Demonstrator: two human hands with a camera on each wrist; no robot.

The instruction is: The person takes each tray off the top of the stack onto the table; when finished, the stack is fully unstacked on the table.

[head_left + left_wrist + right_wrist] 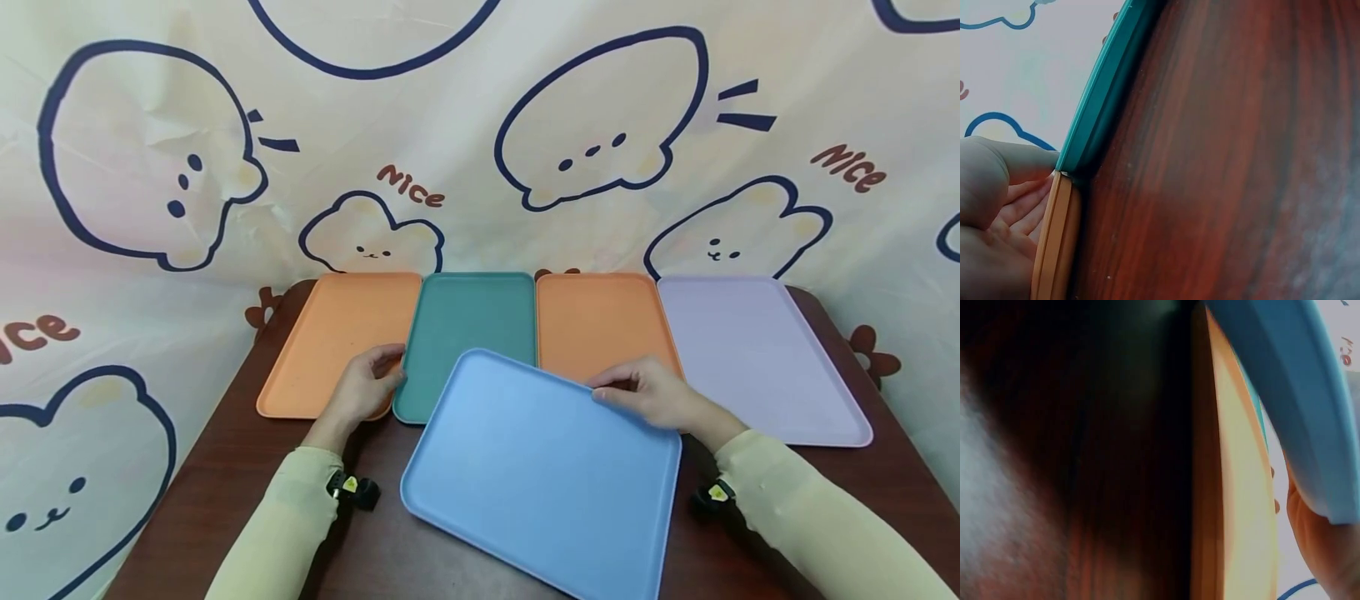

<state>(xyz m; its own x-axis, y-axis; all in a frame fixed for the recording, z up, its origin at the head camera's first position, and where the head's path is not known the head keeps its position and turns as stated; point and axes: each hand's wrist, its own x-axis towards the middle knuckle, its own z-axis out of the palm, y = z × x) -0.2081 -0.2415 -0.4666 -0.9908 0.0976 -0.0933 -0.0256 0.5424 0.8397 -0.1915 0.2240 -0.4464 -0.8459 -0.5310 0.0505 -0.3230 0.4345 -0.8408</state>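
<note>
A blue tray is held at its far right corner by the right hand, whose fingers are curled over the rim with the thumb beneath it. The tray lies tilted near the front edge of the dark wooden tabletop, its far edge overlapping the near ends of the green tray and the orange tray in the middle. In the right wrist view, the blue rim is seen raised above an orange surface.

The left hand is placed on the near right corner of the left orange tray, just beside the green tray's edge; its fingers are loosely bent, and the thumb is pressed against the green rim where it meets the orange rim.

A lilac tray is set along the right edge of the tabletop. The four trays are lined up side by side along the back edge, against a cartoon-printed cloth backdrop.
</note>
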